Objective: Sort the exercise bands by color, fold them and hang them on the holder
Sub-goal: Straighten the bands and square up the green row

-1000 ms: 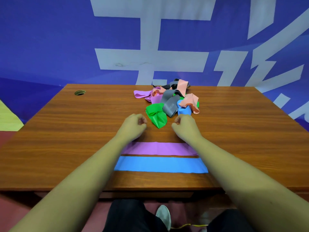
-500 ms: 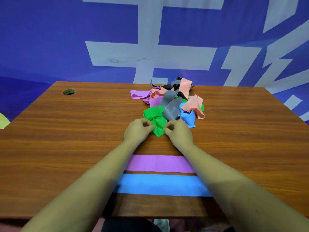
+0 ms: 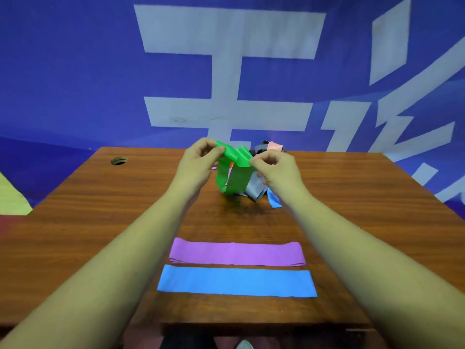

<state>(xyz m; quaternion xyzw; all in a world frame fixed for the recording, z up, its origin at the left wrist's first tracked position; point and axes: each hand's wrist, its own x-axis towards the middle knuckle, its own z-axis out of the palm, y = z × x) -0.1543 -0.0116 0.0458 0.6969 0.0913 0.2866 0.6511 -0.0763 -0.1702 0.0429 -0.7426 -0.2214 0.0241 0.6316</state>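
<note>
Aloft, green band pinched by fingers: left hand, right hand.

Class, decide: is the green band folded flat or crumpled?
Crumpled, not folded: the green band hangs twisted between the left hand and right hand, unlike the flat purple band.

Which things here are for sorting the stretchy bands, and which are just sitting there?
For the job: green band, pinched by left hand and right hand; purple band and blue band, lying flat; heap of tangled bands.

Just there: table; hole in it; banner behind.
</note>
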